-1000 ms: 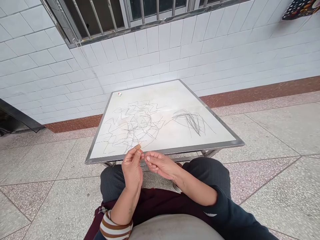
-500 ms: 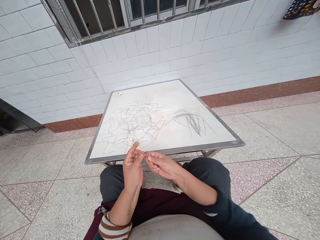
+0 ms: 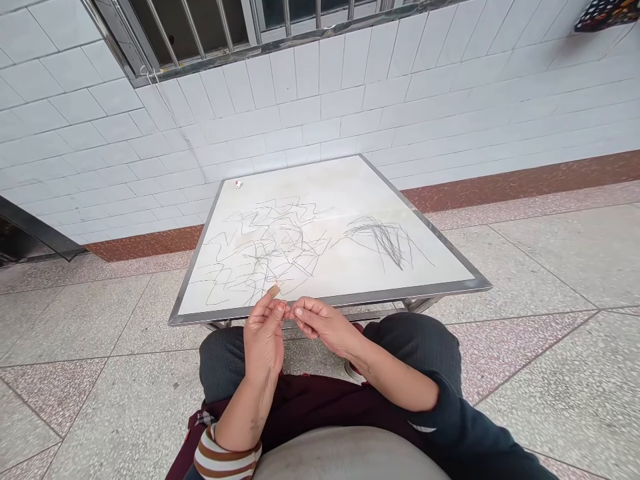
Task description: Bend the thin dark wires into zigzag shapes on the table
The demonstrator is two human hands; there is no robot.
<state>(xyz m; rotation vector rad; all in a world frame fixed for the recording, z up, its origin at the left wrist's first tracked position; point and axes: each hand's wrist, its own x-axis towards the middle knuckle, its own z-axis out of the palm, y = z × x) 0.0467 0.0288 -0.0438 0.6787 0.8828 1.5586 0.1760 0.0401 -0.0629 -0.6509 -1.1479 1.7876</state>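
Observation:
My left hand (image 3: 264, 337) and my right hand (image 3: 323, 325) meet fingertip to fingertip just in front of the table's near edge, above my lap. Both are closed in a pinch. Whatever lies between the fingertips is small, thin and reddish, too small to name. A tan wrap, like a bandage (image 3: 273, 290), covers the tip of one left finger. Behind the hands stands the white table (image 3: 330, 277) with a grey metal rim and dark scribbled lines on its top.
A small white-and-red object (image 3: 239, 185) lies at the table's far left corner. The table stands close to a white tiled wall (image 3: 300, 120) with a barred window (image 3: 210, 30) above. A dark patterned cloth item (image 3: 603, 15) hangs at upper right. Speckled stone floor (image 3: 545, 253) surrounds the table.
The right hand's fingers have shifted slightly up, and the thin strand seen below them earlier is now harder to see. Both hands stay pinched together. The view has tilted a little.

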